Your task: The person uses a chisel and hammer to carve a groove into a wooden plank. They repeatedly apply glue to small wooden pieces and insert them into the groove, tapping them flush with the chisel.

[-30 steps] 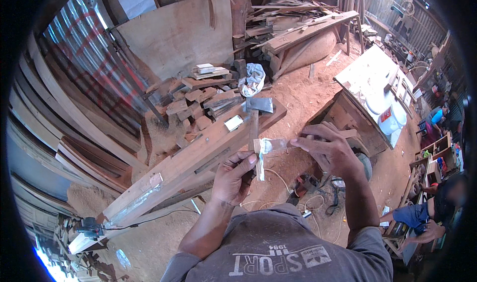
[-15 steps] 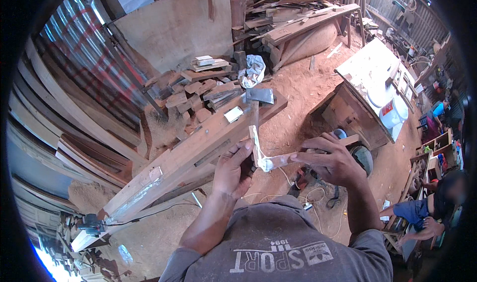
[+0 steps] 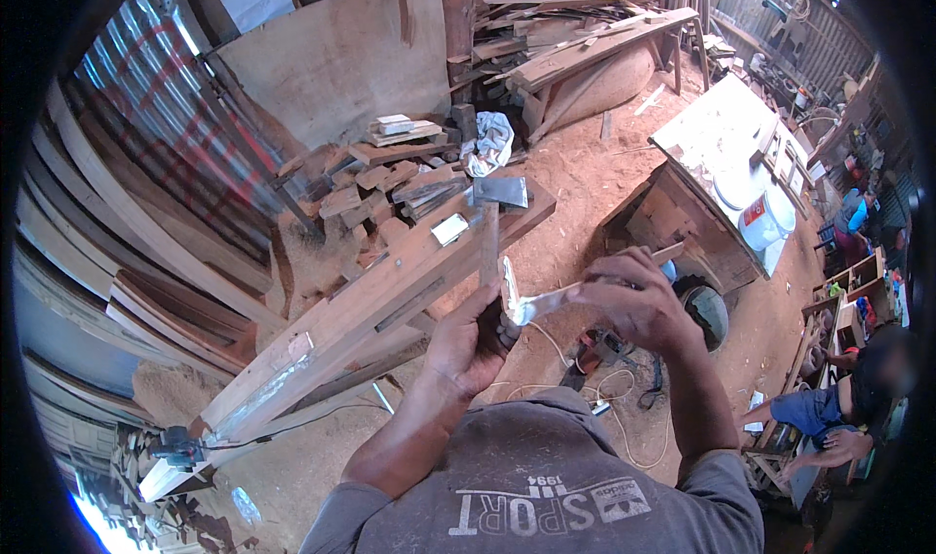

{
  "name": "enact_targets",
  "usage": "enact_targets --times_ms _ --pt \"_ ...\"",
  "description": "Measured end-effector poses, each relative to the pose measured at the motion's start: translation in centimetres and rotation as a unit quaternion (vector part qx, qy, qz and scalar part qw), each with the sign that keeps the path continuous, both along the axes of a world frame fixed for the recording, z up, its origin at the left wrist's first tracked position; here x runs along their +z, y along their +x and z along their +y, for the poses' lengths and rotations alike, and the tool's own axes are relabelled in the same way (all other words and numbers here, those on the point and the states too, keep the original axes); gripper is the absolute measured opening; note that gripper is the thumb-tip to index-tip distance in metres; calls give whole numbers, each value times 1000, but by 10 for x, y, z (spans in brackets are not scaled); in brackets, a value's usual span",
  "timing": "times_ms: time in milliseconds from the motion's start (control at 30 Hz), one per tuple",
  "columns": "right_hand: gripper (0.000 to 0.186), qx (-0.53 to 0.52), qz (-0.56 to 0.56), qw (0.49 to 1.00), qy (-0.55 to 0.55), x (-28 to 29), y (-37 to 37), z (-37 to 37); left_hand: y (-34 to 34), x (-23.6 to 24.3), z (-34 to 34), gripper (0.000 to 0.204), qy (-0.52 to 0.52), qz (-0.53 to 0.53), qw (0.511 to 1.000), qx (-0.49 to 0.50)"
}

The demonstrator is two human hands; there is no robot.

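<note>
My left hand is closed on a small strip of wood with white paste along it, held upright. My right hand grips a thin flat spreader by its right end; its other end, smeared with white paste, touches the lower part of the strip. Just beyond, a hatchet rests on a long timber beam, its handle partly hidden behind the held piece. A small white block lies on the beam.
Offcuts and a white cloth lie behind the beam. At the right stand a pale-topped bench with a white bucket, and two people. Cords and a power tool are on the sawdust floor.
The spreader has moved down along the strip, from its upper part to its lower end, and now slants up to the right. My left hand has shifted slightly right.
</note>
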State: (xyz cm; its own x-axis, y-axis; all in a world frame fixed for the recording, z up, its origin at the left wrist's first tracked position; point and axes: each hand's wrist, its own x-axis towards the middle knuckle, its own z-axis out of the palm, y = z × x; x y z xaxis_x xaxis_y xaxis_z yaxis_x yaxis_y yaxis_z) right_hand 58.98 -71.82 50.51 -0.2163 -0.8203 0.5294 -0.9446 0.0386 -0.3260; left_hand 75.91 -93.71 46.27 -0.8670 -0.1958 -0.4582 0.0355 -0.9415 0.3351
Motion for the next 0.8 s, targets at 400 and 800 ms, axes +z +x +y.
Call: enact_targets --times_ms 400,800 --pt "51 21 51 994 93 43 -2 2 9 -3 -3 15 -228 74 970 24" --pt "47 -37 94 991 93 64 -4 -16 21 -2 -5 18 -458 23 888 24"
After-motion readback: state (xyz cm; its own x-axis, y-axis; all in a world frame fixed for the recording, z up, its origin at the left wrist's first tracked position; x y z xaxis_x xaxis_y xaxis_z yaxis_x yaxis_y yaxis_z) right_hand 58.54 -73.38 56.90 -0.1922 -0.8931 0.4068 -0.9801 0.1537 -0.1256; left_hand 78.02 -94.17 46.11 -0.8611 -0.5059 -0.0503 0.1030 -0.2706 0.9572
